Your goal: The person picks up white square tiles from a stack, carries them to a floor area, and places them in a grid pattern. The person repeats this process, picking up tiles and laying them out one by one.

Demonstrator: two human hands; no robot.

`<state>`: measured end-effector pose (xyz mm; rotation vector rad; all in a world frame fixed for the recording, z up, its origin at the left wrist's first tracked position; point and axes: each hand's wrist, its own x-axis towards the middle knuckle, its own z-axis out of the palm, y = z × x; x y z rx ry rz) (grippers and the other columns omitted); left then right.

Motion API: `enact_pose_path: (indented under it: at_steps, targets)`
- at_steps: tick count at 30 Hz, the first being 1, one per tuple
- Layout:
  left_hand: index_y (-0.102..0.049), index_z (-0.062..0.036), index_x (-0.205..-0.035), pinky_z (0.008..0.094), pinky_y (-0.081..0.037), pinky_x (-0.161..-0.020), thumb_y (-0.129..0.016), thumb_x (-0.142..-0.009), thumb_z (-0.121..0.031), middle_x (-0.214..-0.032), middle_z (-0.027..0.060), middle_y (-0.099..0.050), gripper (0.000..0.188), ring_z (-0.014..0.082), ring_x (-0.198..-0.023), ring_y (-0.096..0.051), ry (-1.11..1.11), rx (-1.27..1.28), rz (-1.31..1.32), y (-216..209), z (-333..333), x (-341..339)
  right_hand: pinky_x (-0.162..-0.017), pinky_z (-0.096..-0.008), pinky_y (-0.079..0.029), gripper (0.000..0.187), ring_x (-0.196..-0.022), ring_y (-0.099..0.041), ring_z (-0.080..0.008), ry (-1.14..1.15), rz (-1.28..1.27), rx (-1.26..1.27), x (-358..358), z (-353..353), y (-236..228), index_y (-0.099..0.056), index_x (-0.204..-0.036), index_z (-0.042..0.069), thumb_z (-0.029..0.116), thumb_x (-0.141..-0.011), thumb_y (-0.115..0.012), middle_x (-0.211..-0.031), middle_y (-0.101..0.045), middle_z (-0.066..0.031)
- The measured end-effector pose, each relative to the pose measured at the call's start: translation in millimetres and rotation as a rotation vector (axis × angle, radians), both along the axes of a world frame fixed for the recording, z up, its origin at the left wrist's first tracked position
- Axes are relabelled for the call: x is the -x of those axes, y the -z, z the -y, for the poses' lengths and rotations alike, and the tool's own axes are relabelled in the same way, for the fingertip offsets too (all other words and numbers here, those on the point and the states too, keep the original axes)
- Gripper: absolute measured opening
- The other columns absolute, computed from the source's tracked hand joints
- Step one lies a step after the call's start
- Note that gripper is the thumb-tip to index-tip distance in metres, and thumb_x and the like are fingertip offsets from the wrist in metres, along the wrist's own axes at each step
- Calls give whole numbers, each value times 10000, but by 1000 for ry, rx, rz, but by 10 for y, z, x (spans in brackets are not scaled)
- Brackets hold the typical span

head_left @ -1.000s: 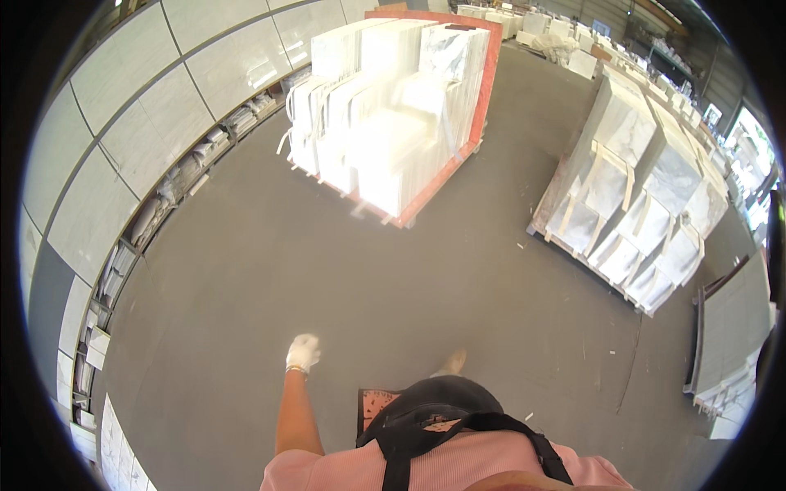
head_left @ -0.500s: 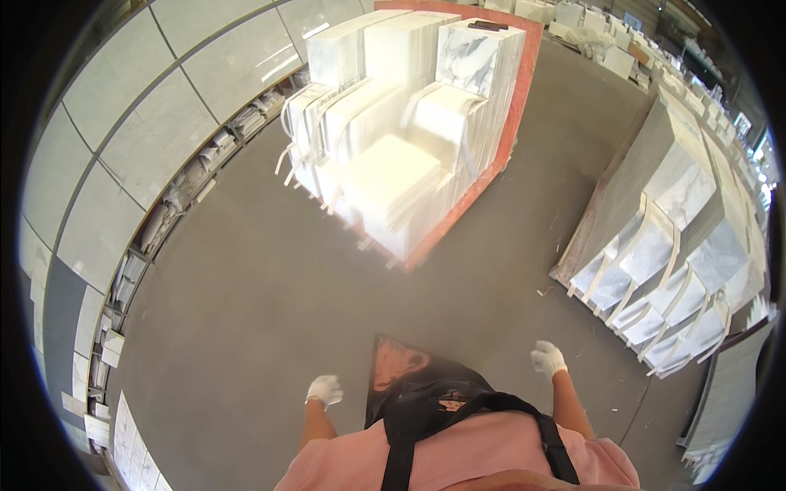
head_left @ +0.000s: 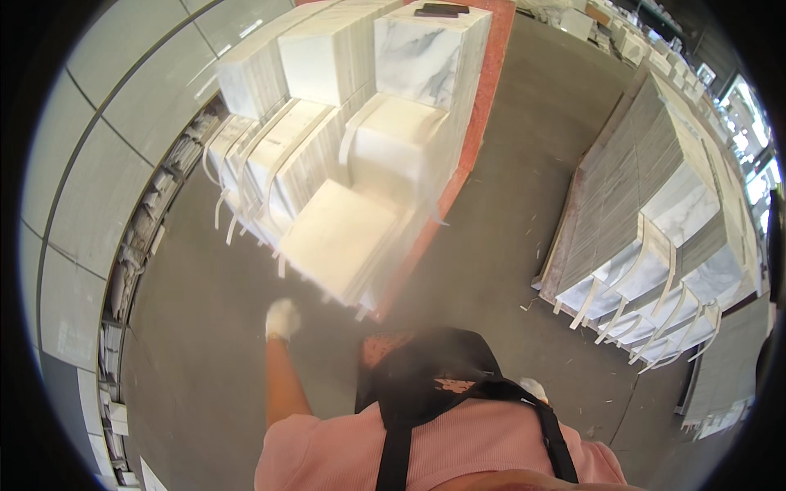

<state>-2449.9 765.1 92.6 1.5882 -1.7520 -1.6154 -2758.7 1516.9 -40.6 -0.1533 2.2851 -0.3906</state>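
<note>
My left hand, in a white glove, is stretched forward over the grey floor, short of the stacked white tiles; motion smears its fingers. It touches nothing that I can see. My right hand, gloved too, shows only in part beside the black apron at my right side, its fingers hidden. Ahead, the marble-like tiles stand in stepped rows on a red pallet or frame, with pale straps draped over the rows. A dark flat object lies on the tall veined stack.
A second load of grey-veined slabs with straps stands to the right. Along the left runs a wall of large pale panels, with a low rack of offcuts at its foot. Grey floor lies between the loads.
The tile stacks look nearer and have shifted left and down in view. My left hand has swung forward; my right hand has drawn back toward my body, partly out of sight.
</note>
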Motion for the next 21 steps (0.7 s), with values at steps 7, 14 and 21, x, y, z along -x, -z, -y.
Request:
enact_pose_path:
  at_steps: [7,14,21]
  targets:
    - [-528,14,-1342,391,-593,-812,-638,-982,-404,-1138,141,-662,562,269,-935,-695,17,-21,-434,-1111,800,2758,-972,-379,-524,491,-1143,-665,-344,70,31,-28,1237,155,100,-658,-1292,52,294,-867,-699,-1191,-709,-196]
    - [-569,-15,-1322,394,-583,-879,-617,-997,-420,-1191,128,-664,521,260,-1028,-690,79,53,-487,-1862,1072,4266,-739,-332,-544,506,-873,-666,-220,461,135,213,3496,1640,-523,-618,-1341,45,177,-855,-677,-1017,-710,-115]
    - [-527,23,-1352,421,-550,-967,-617,-992,-444,-1268,178,-635,597,285,-1103,-665,74,171,-431,-2567,1695,5114,-826,-309,-533,591,-1131,-649,-212,31,-84,689,4679,3685,-1946,-522,-1448,33,161,-896,-688,-1335,-641,-173]
